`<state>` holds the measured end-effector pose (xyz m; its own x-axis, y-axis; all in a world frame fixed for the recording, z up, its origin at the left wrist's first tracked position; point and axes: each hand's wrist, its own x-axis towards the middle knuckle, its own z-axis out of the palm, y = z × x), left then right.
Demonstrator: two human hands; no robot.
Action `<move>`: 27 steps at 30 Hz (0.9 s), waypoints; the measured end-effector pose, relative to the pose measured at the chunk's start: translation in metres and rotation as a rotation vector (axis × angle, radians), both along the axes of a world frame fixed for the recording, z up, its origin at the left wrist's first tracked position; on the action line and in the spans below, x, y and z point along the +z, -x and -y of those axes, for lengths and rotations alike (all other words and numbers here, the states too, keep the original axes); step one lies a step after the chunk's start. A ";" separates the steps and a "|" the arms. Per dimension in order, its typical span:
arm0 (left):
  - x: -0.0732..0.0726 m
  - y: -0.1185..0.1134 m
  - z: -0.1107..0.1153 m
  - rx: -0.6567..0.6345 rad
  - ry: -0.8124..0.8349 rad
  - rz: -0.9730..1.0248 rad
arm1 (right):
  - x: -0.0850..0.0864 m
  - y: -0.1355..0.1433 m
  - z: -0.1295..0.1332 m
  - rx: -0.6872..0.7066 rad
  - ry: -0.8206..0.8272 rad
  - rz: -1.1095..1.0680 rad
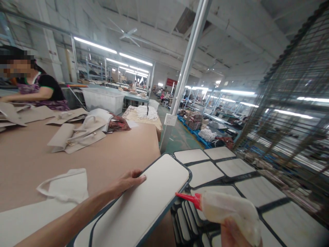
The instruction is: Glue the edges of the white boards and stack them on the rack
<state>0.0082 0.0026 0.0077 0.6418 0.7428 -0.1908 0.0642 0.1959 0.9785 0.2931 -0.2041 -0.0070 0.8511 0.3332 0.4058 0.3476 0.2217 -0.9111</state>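
My left hand (131,181) grips the upper left edge of a long white panel (144,195) with a dark border, thumb on top, fingers partly hidden beneath. The panel is tilted over the table's right edge. In my right hand (231,233), at the lower right, is a translucent squeeze bottle (228,206) with a red nozzle. The nozzle's tip points left and meets the panel's right edge. Part of another white panel shows under the lower left of the first.
Beige bag pieces (79,133) and a white piece (68,185) lie on the brown table (123,151). Bordered white panels (210,171) spread out at the right beside a wire rack (290,92). A person (38,82) works at the far left. A metal post (185,65) stands ahead.
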 end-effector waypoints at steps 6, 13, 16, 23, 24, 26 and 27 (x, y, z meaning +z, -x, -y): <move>-0.002 0.002 0.001 0.090 0.041 -0.046 | 0.005 0.018 -0.003 0.112 0.049 -0.052; 0.002 0.003 0.003 0.089 0.094 -0.043 | -0.018 0.018 -0.007 0.238 -0.038 -0.202; 0.003 0.002 0.003 0.077 0.115 -0.046 | -0.026 0.012 -0.007 0.228 -0.004 -0.173; 0.001 0.000 -0.002 0.064 0.120 -0.057 | -0.029 -0.001 -0.003 0.220 0.096 -0.102; 0.001 -0.001 -0.003 0.060 0.123 -0.051 | -0.028 0.000 -0.002 0.235 0.093 -0.118; 0.000 -0.003 -0.006 0.055 0.130 -0.037 | -0.026 0.002 -0.001 0.241 0.090 -0.122; 0.000 -0.003 -0.007 0.054 0.135 -0.033 | -0.026 0.002 0.000 0.232 0.099 -0.109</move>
<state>0.0117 0.0094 0.0075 0.5930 0.7426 -0.3113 0.0817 0.3292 0.9407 0.2908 -0.2043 -0.0333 0.7840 0.5580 0.2719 0.1969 0.1918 -0.9615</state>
